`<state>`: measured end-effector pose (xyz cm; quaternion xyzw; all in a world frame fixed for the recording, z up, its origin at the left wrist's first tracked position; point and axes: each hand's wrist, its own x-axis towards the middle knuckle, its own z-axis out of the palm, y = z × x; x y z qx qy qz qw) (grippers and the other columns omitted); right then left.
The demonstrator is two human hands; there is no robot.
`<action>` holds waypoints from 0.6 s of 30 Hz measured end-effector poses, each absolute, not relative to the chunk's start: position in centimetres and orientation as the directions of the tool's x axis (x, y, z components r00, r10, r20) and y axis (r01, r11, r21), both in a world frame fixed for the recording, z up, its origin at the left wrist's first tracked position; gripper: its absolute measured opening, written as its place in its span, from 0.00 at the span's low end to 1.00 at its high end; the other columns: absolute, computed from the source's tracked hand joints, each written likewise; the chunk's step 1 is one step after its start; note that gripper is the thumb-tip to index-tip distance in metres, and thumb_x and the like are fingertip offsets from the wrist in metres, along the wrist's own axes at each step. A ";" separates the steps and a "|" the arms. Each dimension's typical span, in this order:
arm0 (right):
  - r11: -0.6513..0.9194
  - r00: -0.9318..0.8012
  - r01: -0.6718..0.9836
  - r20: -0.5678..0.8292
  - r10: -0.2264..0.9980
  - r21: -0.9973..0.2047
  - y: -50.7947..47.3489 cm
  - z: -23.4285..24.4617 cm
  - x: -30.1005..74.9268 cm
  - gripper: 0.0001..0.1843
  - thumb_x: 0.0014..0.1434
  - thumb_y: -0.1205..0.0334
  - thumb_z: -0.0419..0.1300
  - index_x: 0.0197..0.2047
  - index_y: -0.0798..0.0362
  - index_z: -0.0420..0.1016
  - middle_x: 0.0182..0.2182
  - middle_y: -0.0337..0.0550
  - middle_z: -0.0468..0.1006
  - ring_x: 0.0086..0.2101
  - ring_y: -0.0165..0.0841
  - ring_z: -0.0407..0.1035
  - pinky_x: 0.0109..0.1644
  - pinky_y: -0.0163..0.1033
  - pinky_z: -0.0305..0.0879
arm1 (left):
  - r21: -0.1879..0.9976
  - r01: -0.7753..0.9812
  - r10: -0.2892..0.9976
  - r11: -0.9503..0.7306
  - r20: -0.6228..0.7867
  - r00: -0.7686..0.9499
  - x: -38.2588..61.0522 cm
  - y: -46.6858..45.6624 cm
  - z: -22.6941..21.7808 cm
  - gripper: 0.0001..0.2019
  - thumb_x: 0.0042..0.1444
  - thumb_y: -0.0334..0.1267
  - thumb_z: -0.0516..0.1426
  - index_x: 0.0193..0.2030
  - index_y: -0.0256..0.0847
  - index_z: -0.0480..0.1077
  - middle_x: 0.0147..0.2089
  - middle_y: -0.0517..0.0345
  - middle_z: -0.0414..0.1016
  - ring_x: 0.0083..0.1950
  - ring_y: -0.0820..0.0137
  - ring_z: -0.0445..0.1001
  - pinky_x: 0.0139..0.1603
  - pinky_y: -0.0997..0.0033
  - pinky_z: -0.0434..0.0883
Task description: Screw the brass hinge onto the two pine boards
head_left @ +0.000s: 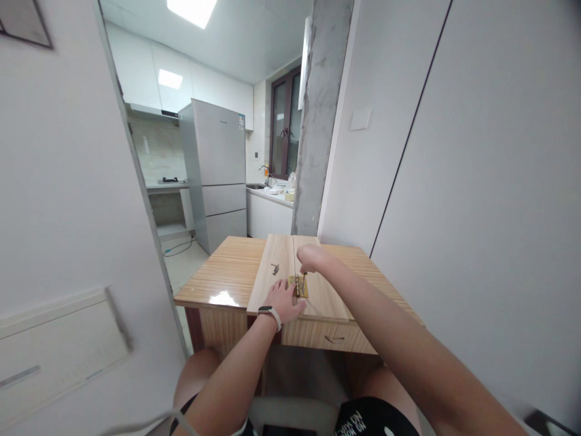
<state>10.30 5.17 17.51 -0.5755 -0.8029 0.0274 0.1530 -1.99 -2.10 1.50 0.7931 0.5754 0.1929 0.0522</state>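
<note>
Two pale wooden boards (279, 257) lie side by side on the desk, with a narrow seam between them. A brass hinge (299, 287) lies flat across that seam. My left hand (282, 300) rests on the left board with its fingers spread, the fingertips and thumb around the hinge's left side. Above the hinge, my right hand (311, 259) is closed in a fist around a screwdriver (304, 277); its handle is mostly hidden, and the thin shaft points down at the hinge's right leaf. A small pile of screws (275, 269) sits on the left board.
The striped wooden desk (218, 266) has a drawer with a handle (334, 338) at its front. A white wall (476, 212) stands close on the right. Beyond the desk are a grey refrigerator (224, 151) and a kitchen counter (272, 195) with a sink.
</note>
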 end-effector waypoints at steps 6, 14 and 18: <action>0.320 -0.300 0.936 -0.143 0.943 0.146 3.4 18.9 11.0 0.24 0.56 0.43 0.70 0.21 0.54 0.76 0.12 0.41 0.68 0.24 0.36 0.73 0.35 0.38 0.65 | 0.283 0.895 0.928 -0.344 0.249 0.278 -2.0 -1.9 1.4 0.35 0.61 0.64 0.47 0.68 0.45 0.64 0.70 0.43 0.62 0.72 0.47 0.55 0.70 0.47 0.54; 0.356 -0.264 0.906 -0.350 0.899 0.229 2.7 20.0 10.7 0.29 0.65 0.42 0.60 0.37 0.64 0.84 0.26 0.53 0.83 0.33 0.38 0.80 0.43 0.37 0.70 | 0.286 0.897 0.930 -0.335 0.253 0.267 -2.0 -1.7 0.9 0.36 0.61 0.65 0.47 0.68 0.46 0.64 0.71 0.45 0.61 0.73 0.46 0.54 0.71 0.46 0.53; 0.438 -0.358 0.872 -0.329 0.874 0.216 2.4 20.5 10.5 0.23 0.61 0.47 0.66 0.37 0.63 0.85 0.29 0.55 0.84 0.38 0.41 0.80 0.45 0.37 0.70 | 0.291 0.892 0.922 -0.347 0.278 0.269 -2.0 -1.5 0.6 0.35 0.60 0.65 0.48 0.67 0.46 0.65 0.69 0.44 0.62 0.71 0.46 0.56 0.70 0.47 0.55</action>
